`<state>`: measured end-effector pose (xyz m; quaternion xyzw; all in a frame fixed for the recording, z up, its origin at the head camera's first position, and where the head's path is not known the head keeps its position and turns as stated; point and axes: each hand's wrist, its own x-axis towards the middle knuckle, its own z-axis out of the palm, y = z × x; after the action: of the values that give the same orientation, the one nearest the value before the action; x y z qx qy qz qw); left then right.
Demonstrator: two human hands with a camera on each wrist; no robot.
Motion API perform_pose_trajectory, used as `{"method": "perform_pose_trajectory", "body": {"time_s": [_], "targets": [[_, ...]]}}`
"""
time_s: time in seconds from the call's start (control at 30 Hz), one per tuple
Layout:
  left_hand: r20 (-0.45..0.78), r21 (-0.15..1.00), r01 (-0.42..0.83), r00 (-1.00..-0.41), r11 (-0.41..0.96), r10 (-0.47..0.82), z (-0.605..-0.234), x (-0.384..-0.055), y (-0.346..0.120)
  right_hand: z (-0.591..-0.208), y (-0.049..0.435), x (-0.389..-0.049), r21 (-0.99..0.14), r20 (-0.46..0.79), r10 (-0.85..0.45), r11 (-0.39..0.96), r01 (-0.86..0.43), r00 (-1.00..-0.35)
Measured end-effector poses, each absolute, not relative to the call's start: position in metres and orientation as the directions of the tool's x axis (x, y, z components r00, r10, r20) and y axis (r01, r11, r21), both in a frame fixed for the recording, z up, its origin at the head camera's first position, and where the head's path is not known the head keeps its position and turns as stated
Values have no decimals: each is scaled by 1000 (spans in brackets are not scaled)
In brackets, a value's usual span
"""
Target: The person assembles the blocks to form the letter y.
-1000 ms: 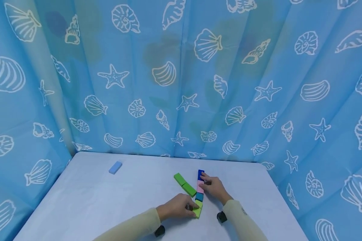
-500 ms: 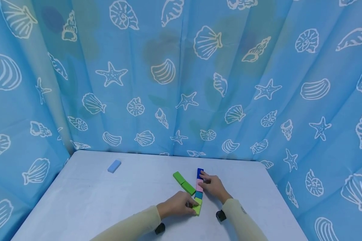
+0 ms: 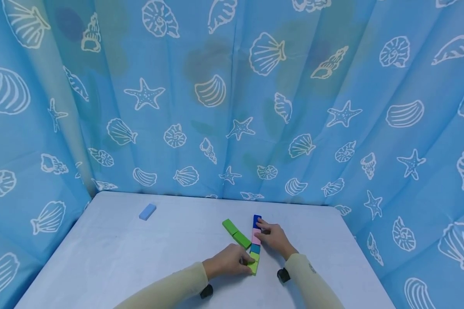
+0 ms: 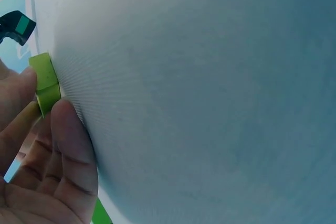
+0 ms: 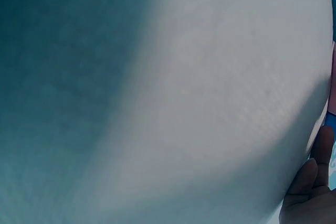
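Observation:
My left hand (image 3: 228,260) pinches a yellow-green block (image 3: 254,266) between thumb and fingers, at the near end of a row. In the left wrist view that block (image 4: 43,69) stands out between the thumb and fingertips. Beyond it in the row come a teal block (image 3: 255,249), a pink block (image 3: 256,237) and a dark blue block (image 3: 257,221). My right hand (image 3: 275,238) lies along the row's right side, one finger on the dark blue block and the thumb at the pink one. At the right wrist view's edge, fingers (image 5: 321,156) rest beside the blue block.
Two green blocks (image 3: 232,228) lie end to end, slanting in toward the row from its left. Far off at the back left of the white table (image 3: 170,249) is a light blue block (image 3: 148,211). A blue shell-print curtain (image 3: 232,103) surrounds the table.

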<state>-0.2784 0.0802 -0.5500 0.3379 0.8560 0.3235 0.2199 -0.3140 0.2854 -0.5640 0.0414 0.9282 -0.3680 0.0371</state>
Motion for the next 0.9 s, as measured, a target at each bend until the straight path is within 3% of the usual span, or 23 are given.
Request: {"method": "perform_pose_trajectory", "body": {"time_s": [0.53,0.9], "targets": [[-119,683,476,-675,553,728,-553,-281,70,-568,283,-316,-685,-81,32,724,79,-996],[-72,708,469,-696,528,715,-538,-288,35,-562,283,-312,-686,-91,41,722,92,-995]]}}
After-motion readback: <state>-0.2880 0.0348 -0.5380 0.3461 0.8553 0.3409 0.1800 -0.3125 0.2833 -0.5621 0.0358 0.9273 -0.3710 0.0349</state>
